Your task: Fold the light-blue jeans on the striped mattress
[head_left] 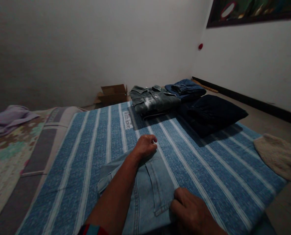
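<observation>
A light-blue denim garment with stitched seams lies folded in front of me on the blue-and-white striped cloth. My left hand reaches across to its far edge, fingers curled closed on the fabric there. The left forearm covers part of the garment. At the near right edge, my right hand is closed with its fingers on the denim. The garment's lower end runs out of the picture.
Beyond my hands lie a folded grey denim jacket, dark folded clothing and a blue folded garment. A cardboard box stands by the wall. Lilac cloth lies left, a beige fuzzy item at the right edge.
</observation>
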Tool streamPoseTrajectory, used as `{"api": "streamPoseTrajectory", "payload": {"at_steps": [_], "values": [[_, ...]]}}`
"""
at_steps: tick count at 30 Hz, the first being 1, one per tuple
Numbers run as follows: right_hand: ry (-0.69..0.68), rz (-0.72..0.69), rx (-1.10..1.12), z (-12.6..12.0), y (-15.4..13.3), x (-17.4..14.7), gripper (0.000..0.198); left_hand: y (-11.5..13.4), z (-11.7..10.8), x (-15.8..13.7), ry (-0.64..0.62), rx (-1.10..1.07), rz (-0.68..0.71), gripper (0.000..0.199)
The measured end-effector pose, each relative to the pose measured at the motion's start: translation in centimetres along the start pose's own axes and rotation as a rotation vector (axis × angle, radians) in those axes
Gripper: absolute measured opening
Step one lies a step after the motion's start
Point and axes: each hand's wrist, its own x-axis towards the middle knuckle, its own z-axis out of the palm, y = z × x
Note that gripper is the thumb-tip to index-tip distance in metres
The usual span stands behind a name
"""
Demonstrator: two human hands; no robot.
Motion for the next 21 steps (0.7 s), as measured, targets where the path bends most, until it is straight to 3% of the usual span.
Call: {"api": "streamPoseTrajectory", "payload": {"at_steps": [4,12,16,21], "values": [[0.008,-0.023,0.001,0.15,0.08,-0.06,0.018,0.05,-0.24,0.19,0.029,0.020,0.010,0.022],[0.043,0.001,0.000,0.42,-0.03,-0.12,0.018,0.48,-0.52,-0.22,-0.099,0.204,0.019,0.024],[0.058,-0.002,-0.020,0.75,0.01,-0.10,0.020,0.22,-0.39,-0.18,-0.091,0.268,0.004,0.021],[0.023,-0.064,-0.077,0.42,0.45,0.08,0.018,-0.16,-0.35,-0.26,-0.078,0.030,-0.008,0.024]]}}
